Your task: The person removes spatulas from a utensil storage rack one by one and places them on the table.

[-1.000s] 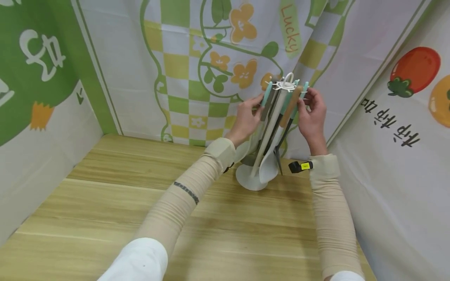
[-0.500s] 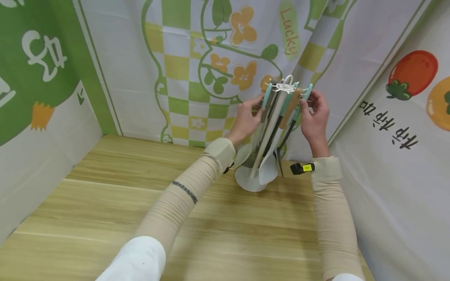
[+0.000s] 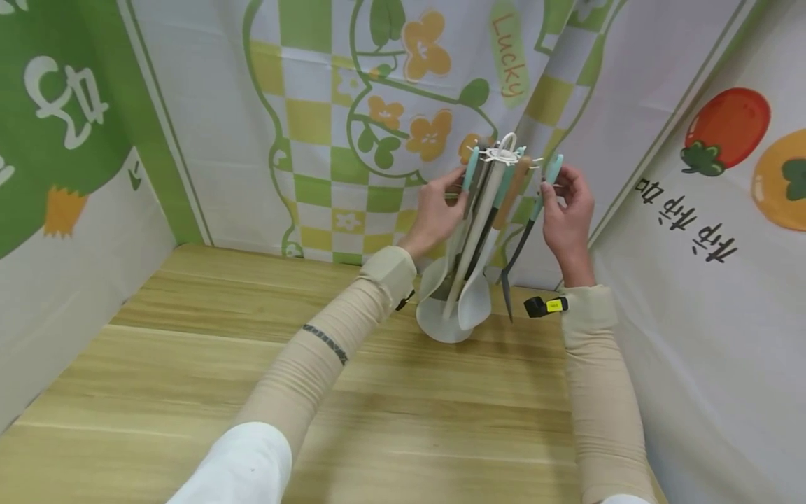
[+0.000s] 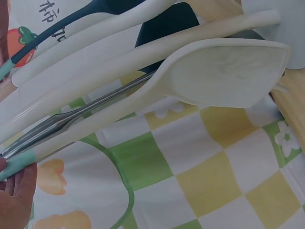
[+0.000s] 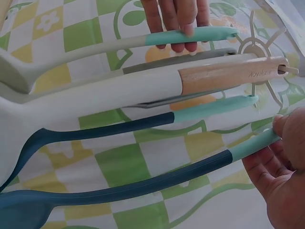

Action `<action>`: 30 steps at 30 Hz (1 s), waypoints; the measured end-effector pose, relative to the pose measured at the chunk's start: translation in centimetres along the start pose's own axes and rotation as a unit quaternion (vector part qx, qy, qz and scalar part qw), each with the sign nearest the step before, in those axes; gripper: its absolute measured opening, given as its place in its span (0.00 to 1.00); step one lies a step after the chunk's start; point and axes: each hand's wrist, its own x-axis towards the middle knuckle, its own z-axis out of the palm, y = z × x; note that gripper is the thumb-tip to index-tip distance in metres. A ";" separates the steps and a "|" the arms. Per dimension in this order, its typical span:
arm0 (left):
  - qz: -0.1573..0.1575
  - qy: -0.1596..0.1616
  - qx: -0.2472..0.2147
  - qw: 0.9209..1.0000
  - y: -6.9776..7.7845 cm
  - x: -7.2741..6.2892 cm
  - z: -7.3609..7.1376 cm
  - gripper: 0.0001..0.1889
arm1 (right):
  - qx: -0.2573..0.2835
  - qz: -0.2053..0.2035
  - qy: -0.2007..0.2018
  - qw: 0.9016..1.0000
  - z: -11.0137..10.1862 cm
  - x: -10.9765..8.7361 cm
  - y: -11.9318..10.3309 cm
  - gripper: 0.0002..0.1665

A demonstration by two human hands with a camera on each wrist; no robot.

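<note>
Table (image 3: 352,420) is carrying the utensil rack (image 3: 476,227). Navy kitchen utensil (image 5: 147,185) is hanging just right of it, long axis slanting down-left, mint grip up. White spatula (image 4: 224,71) is running down rack's left. Right hand (image 3: 569,210), nearer, is pinching navy's grip; left hand (image 3: 434,213) is pinching spatula's. Hook ring (image 3: 502,155) is sitting left of right fingertips.

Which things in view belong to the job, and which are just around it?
Seem part of the job:
- pale utensil held by left hand
- dark-blue utensil held by right hand
- rack
- wooden-handled spoon

Just around it:
- table
- printed curtain
</note>
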 end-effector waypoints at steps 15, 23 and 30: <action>-0.008 0.005 -0.023 1.000 0.0 -0.2 0.0 0.22 | -0.025 0.013 -0.019 0.999 -0.9 -2.5 -1.9 0.15; -0.014 -0.001 -0.030 0.999 0.2 -0.4 -0.3 0.21 | -0.026 0.027 -0.020 0.999 -1.3 -3.0 -1.1 0.14; -0.012 -0.005 -0.024 1.000 0.0 -0.5 -0.3 0.21 | -0.020 0.021 -0.016 0.999 -1.8 -3.2 0.2 0.14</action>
